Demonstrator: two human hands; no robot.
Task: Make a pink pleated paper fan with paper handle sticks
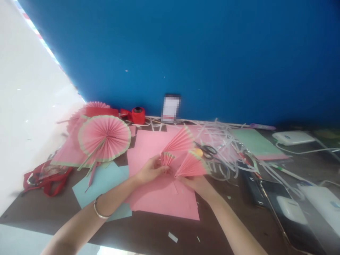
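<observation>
My left hand point(152, 170) pinches a small pleated paper fan point(167, 160), pink with a pale green edge, between thumb and fingers. To its right, my right hand point(198, 183) is at the lower edge of a wider pleated pink fan point(192, 165); its fingers are partly hidden beneath the folds. Another pleated pink section point(178, 139) spreads out just behind. Both hands are above pink paper sheets point(164, 202) lying on the dark table. Black-handled scissors point(208, 151) lie right behind the wider fan, partly covered.
At the left lie a finished round fan point(117, 132), blue paper point(98, 187) and a red strap point(54, 187). Red tape point(138, 115) stands by the blue wall. White paper strips point(225, 140), a phone point(289, 230), a white case point(291, 209) and a power bank point(293, 137) crowd the right.
</observation>
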